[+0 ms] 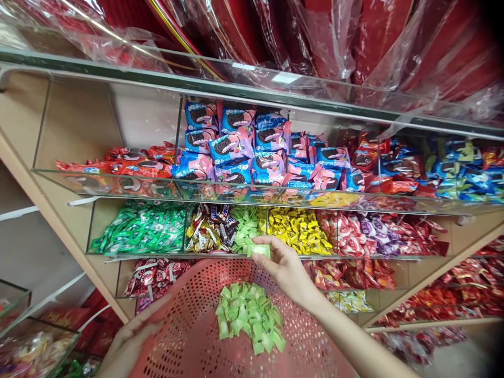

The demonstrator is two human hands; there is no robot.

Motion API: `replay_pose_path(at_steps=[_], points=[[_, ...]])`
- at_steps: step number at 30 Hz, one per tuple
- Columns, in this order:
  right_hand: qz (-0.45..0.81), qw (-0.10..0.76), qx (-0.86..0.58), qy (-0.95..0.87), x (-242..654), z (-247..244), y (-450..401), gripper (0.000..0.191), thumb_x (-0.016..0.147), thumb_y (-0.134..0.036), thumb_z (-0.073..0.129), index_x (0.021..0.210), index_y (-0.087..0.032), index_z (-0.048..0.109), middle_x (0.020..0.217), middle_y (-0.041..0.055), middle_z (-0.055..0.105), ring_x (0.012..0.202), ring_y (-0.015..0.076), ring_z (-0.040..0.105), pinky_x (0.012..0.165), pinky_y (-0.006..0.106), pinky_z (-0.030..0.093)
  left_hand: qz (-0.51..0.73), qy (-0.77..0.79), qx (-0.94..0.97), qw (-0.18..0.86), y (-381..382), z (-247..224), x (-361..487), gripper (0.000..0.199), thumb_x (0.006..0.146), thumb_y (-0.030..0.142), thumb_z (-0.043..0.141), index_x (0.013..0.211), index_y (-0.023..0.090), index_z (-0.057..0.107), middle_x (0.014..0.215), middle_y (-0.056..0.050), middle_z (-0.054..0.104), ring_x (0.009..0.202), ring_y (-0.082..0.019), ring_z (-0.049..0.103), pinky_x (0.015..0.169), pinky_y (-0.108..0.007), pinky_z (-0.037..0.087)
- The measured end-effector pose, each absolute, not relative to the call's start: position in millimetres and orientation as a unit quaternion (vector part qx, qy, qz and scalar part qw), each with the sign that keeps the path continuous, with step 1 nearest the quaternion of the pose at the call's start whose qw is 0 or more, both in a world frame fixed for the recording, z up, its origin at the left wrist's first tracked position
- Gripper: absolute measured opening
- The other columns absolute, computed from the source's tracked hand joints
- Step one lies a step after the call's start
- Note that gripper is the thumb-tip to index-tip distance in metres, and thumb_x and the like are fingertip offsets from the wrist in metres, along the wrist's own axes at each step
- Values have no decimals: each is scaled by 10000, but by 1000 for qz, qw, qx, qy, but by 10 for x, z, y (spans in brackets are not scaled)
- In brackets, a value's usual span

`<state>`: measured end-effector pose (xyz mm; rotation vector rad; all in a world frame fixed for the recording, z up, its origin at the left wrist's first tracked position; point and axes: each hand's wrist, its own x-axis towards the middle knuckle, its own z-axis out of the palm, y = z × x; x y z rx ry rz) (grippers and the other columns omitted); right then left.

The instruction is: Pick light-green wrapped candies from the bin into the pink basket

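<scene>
The basket (192, 336) and blurred left hand (136, 333) are cut off by the bottom edge. The right hand (286, 268) partly hides the packet (260, 250), its print unreadable. The top edge crops red bags (380, 39).

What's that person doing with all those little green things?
The person's right hand is pinching a green packet above the far edge of a red basket, in front of the shelf. The left hand is at the basket's side and seems to hold it. A pile of green packets is already in the basket, and more like them sit on the shelf, next to yellow ones.
</scene>
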<state>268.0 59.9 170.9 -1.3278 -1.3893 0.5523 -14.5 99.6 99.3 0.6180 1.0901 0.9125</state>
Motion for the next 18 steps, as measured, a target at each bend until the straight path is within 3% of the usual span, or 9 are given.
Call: replay_pose_path(at_steps=[3,8,15,18], points=[[304,549,-543,-558,2664,1750,569,210,794,-328,589,961,-206,623,715,0,612,677,150,556,666,317,456,420,486,271,716,979,1006,-138,722,507,166,748,1212,180,593,950,-91,728,896,-314,659,688,-353,543],[490,610,-457,-424,2625,1819,518,197,720,-323,677,866,-198,634,800,17,653,794,153,617,839,355,448,419,483,261,723,953,1043,-125,772,489,152,767,1236,174,572,967,-104,721,899,-328,655,675,-361,544],[439,598,-522,-420,2684,1756,491,163,688,-309,714,783,-189,656,752,-26,604,690,93,498,690,237,386,429,490,258,713,883,1107,-56,769,486,154,742,1235,212,574,944,-72,729,883,-320,662,630,-343,547],[474,602,-513,-387,2723,1692,496,171,711,-323,691,795,-198,610,723,-39,575,611,81,460,614,228,361,430,496,260,708,881,1118,-52,752,484,152,736,1218,218,590,933,-67,732,876,-315,665,631,-334,546]])
